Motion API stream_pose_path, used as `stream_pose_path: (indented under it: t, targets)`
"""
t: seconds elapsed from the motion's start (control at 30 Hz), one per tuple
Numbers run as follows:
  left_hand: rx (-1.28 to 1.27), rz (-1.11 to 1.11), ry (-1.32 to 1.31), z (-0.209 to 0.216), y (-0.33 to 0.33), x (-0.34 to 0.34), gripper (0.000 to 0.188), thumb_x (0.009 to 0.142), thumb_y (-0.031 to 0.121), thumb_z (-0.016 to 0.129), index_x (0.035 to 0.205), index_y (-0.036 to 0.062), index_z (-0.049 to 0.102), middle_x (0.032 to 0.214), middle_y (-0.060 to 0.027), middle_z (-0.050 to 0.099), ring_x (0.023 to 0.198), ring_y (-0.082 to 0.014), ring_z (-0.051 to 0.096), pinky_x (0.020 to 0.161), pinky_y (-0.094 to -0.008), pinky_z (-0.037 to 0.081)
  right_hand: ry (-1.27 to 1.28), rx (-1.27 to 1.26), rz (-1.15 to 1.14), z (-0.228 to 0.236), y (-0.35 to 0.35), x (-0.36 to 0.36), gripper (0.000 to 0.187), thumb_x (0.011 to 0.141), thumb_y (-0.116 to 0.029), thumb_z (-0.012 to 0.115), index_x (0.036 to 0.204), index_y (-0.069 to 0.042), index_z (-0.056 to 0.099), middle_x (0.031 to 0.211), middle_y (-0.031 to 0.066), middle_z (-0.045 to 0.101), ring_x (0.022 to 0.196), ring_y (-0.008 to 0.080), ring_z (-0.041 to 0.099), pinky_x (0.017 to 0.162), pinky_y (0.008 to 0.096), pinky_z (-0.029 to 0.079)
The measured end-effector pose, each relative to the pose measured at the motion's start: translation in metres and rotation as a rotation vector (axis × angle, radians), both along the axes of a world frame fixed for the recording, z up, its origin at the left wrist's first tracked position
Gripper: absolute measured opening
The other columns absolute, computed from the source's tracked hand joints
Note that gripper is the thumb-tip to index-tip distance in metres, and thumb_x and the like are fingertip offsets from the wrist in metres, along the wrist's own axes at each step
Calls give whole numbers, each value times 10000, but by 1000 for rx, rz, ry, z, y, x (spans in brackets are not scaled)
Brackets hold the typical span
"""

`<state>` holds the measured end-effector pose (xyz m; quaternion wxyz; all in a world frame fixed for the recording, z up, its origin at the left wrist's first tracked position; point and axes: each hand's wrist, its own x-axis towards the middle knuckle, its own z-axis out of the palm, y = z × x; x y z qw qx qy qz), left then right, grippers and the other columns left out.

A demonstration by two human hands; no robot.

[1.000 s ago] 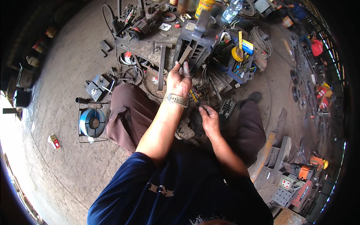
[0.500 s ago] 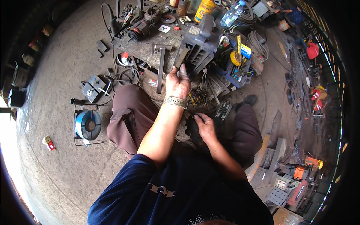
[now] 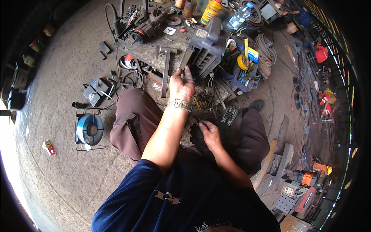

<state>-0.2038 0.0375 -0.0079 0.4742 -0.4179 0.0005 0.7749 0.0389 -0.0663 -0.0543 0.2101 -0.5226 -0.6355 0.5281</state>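
Observation:
My left hand (image 3: 182, 86), wearing a wristwatch (image 3: 180, 104), is stretched forward with the palm up. Its thumb and fingers pinch the lower end of a flat metal strip (image 3: 186, 58). That strip lies along the left side of a dark grey ribbed plastic housing (image 3: 205, 52) at the bench edge. Closer to my body, my right hand (image 3: 211, 136) curls over a black, ragged-edged piece (image 3: 197, 136); its kind is hard to make out. Left of my left hand, a T-shaped metal piece (image 3: 165, 73) juts over the bench edge.
The cluttered bench (image 3: 150, 52) carries an angle grinder (image 3: 143, 34), a yellow bottle (image 3: 211, 11) and a water bottle (image 3: 239, 17). A blue tool tray (image 3: 235, 82) stands to the right. On the floor at left are a blue wire spool (image 3: 91, 129) and metal plates (image 3: 96, 91).
My left hand has drawn back slightly, and the strip now lies closer along the housing. My right hand has shifted a little toward my body.

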Motion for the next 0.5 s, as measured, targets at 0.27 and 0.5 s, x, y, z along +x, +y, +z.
stream_pose_path:
  t: [0.27, 0.5]
  targets:
    - [3, 21, 19, -4, 1, 1, 164, 1023, 15, 594, 1115, -121, 595, 1040, -196, 669, 951, -278, 691, 888, -364, 674, 3, -16, 18, -3, 0, 1, 234, 1025, -150, 648, 1150, 29, 731, 992, 31, 730, 935, 95, 614, 863, 276, 501]
    - [-9, 37, 40, -3, 2, 3, 153, 1025, 9, 595, 1115, -114, 594, 1070, -187, 671, 995, -280, 688, 927, -366, 660, -7, -23, 26, -9, -2, 5, 224, 1024, -145, 648, 1139, 26, 734, 975, 20, 725, 922, 87, 611, 849, 268, 500]
